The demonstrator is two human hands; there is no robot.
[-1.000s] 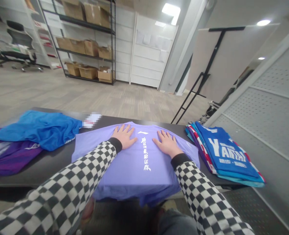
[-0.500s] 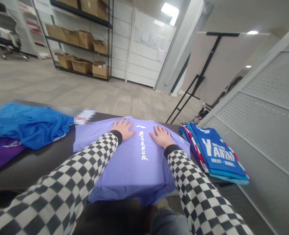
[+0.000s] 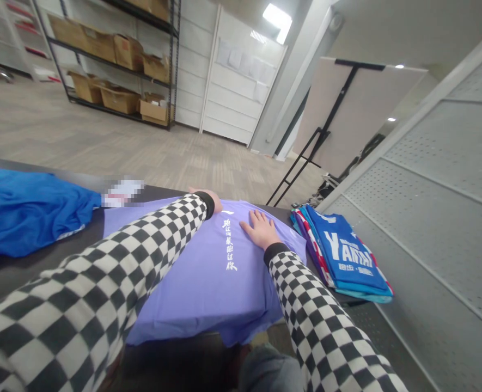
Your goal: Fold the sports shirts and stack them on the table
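Note:
A lavender T-shirt (image 3: 200, 294) with white vertical lettering is spread out on a dark table, its collar at the far side and its hem hanging over the near edge. My right hand (image 3: 261, 228) lies flat on the shirt, to the right of the lettering, fingers spread. At the far edge, by the collar, is my left hand (image 3: 213, 200). The checkered sleeve and black cuff hide most of it, so its fingers do not show clearly.
On the right of the table is a stack of folded shirts (image 3: 349, 250), a blue one on top, beside a grey perforated panel (image 3: 437, 218). A crumpled blue garment (image 3: 28, 209) lies at the left, with a blurred white tag (image 3: 122, 191) near it. Shelves with cardboard boxes (image 3: 120, 99) stand behind.
My left hand has gone from lying flat with spread fingers to the shirt's collar edge, farther away. The right hand stays flat on the shirt. The view has turned slightly right.

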